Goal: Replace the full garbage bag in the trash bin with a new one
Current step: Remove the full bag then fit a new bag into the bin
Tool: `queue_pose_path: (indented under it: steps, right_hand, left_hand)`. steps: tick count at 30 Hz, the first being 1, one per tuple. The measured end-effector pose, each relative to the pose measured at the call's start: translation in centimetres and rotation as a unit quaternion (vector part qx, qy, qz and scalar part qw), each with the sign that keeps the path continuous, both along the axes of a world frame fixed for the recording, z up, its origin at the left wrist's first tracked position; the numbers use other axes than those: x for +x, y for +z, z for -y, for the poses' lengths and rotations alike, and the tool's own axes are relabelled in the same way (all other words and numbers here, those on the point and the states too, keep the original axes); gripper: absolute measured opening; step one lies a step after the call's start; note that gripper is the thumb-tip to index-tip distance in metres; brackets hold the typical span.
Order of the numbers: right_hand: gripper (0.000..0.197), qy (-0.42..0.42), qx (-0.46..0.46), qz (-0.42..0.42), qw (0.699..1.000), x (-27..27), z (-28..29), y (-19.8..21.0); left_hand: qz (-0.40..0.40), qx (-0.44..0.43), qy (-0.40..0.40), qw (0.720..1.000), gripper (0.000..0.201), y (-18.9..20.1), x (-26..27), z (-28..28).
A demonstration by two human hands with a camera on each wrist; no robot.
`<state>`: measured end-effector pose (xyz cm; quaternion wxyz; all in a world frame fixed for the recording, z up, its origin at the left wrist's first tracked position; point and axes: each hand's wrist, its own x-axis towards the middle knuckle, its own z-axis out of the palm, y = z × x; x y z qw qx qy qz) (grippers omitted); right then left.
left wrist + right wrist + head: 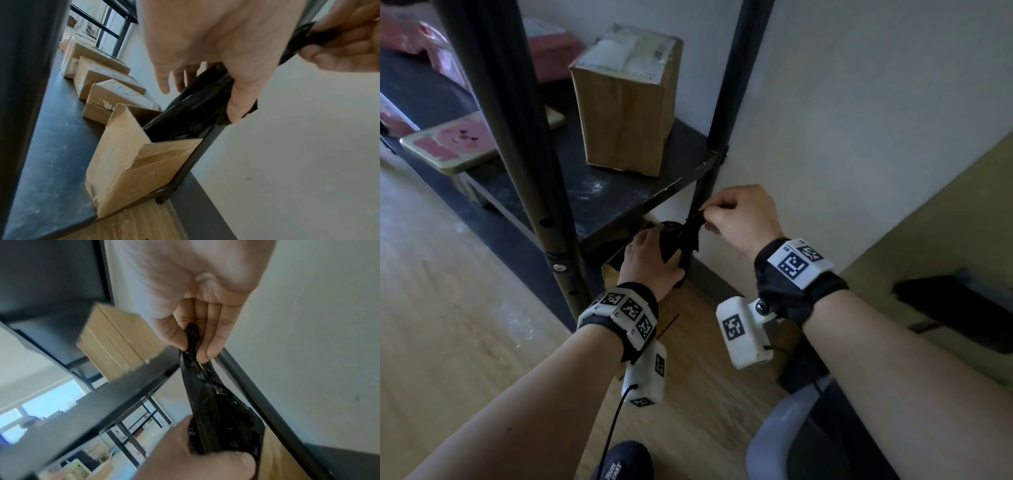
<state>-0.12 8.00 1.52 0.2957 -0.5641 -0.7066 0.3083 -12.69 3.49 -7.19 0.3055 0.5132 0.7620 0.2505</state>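
A bundle of black garbage bags (197, 110) sticks out of an open cardboard box (127, 162) on the lowest shelf, by the wall. My left hand (650, 260) grips the bundle, thumb and fingers round it (232, 97). My right hand (722, 216) pinches the end of one black bag (205, 386) between thumb and fingers and holds it stretched upward from the bundle. In the right wrist view my right hand (195, 340) is above and my left hand (201, 459) below the taut bag. A grey-rimmed bin (784, 435) with a dark inside stands at the bottom right.
The black metal shelf rack (619, 192) carries a tall taped cardboard box (626, 102); its post (726, 102) stands right beside my right hand. More boxes (107, 84) line the low shelf. The white wall (876, 102) is close on the right. Wood floor (448, 308) lies at the left.
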Motion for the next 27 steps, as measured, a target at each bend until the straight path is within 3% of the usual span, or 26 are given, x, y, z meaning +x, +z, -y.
queue_pose_path:
  steps: [2,6,9,12,16,20,24,27]
  right_hand:
    - [0.014,-0.015,0.019,-0.022,0.999,1.3,1.0,2.3]
    - [0.018,-0.046,0.073,-0.064,0.994,4.2,3.8,6.7]
    - [0.016,-0.079,0.112,-0.112,0.984,7.1,6.2,9.1]
    - [0.042,-0.145,0.102,-0.134,0.975,11.4,8.5,10.0]
    - [0.063,-0.187,-0.012,-0.111,0.976,18.2,12.7,10.1]
    - [0.072,-0.183,-0.084,-0.091,0.975,23.6,17.3,9.3]
    - [0.065,-0.174,-0.105,-0.08,0.976,26.8,20.3,8.1]
    - [0.021,-0.206,-0.1,-0.073,0.971,28.8,22.0,7.2]
  left_hand:
    - [-0.014,0.028,-0.027,0.999,0.074,1.3,0.9,0.3]
    - [0.016,0.092,-0.023,0.995,0.027,5.5,3.2,1.4]
    - [0.102,0.087,-0.053,0.989,0.025,9.1,5.3,2.5]
    - [0.237,0.054,-0.093,0.966,0.022,12.2,8.0,4.0]
    - [0.365,0.001,-0.132,0.922,0.024,14.8,12.5,5.7]
    - [0.425,-0.029,-0.169,0.889,0.033,15.7,17.5,7.6]
    - [0.461,-0.062,-0.213,0.859,0.03,16.0,21.5,9.2]
    - [0.469,-0.087,-0.231,0.848,0.025,15.8,24.1,10.1]
